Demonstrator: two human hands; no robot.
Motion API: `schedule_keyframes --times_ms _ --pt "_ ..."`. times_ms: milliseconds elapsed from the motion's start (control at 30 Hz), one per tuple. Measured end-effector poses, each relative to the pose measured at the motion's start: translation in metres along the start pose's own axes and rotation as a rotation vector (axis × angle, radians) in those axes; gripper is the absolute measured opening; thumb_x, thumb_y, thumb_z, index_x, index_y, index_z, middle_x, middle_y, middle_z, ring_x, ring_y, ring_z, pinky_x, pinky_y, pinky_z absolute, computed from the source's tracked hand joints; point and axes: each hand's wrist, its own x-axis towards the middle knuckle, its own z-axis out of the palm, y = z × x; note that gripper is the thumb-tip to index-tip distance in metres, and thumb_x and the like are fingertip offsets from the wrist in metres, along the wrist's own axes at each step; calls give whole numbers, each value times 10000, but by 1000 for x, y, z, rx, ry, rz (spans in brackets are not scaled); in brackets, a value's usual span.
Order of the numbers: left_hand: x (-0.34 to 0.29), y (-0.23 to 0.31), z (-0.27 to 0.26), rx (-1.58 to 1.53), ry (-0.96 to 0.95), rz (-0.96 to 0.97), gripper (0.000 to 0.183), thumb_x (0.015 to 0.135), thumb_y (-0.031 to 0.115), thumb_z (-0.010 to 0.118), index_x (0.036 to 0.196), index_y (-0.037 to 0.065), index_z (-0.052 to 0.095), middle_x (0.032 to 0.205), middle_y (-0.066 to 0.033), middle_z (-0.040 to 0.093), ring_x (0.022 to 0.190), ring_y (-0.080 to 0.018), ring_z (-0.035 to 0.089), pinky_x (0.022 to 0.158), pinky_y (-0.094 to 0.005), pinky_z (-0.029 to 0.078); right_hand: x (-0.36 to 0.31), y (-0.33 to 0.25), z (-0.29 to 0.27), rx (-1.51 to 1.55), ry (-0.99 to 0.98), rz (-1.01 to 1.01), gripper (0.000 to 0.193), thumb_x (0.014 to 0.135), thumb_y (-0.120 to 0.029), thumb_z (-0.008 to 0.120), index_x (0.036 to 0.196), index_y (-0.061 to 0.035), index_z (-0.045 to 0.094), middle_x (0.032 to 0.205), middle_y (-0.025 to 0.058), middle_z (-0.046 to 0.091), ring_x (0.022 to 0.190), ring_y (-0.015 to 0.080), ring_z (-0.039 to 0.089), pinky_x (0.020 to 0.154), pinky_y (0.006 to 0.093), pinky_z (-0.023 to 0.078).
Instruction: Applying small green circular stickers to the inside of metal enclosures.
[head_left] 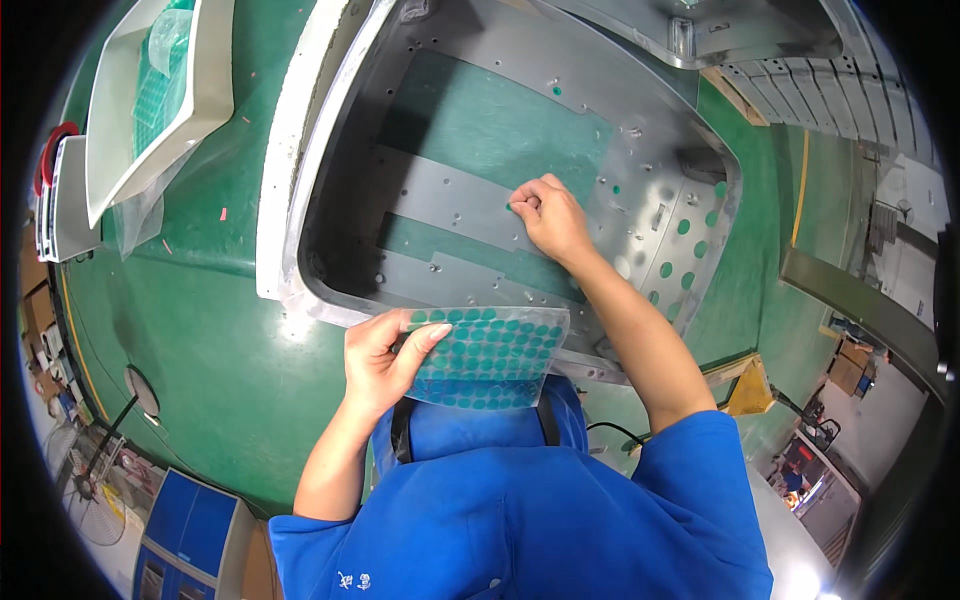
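My left hand grips the left edge of a clear sheet of green round stickers, thumb on top, close to my body. Over the inside of a large grey metal housing, my right hand is closed in a pinch. A small green round sticker shows at its fingertips. Whether that sticker touches the metal, I cannot tell. Several green dots are stuck on the housing's right wall, and a few smaller ones lie across its inner face. Green floor shows through the housing's large openings.
A white bin with green sheets and clear film stands at the upper left. Another grey metal housing lies at the upper right. A yellow bracket stands on the right, and a blue cabinet at the lower left.
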Motion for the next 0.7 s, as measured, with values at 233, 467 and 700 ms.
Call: schedule_keyframes --times_ms 233,467,700 --pt "1 2 0 3 4 4 98 719 83 678 718 6 618 504 -18 505 445 -69 444 422 -207 327 -2 -1 2 -49 40 -40 39 731 -117 603 754 -86 600 749 35 512 665 168 531 624 296 424" --pt "1 2 0 1 6 5 95 720 83 678 726 7 620 514 -18 514 455 -59 445 427 -201 331 -3 0 4 -94 74 -68 35 735 -118 596 752 -89 589 754 31 514 672 174 536 621 303 426" --pt "0 2 0 3 16 -20 87 724 80 676 720 10 624 510 -5 504 450 -44 418 416 -195 310 -7 2 9 -10 145 -119 97 698 -108 642 763 -78 576 712 19 508 594 144 508 565 270 417"
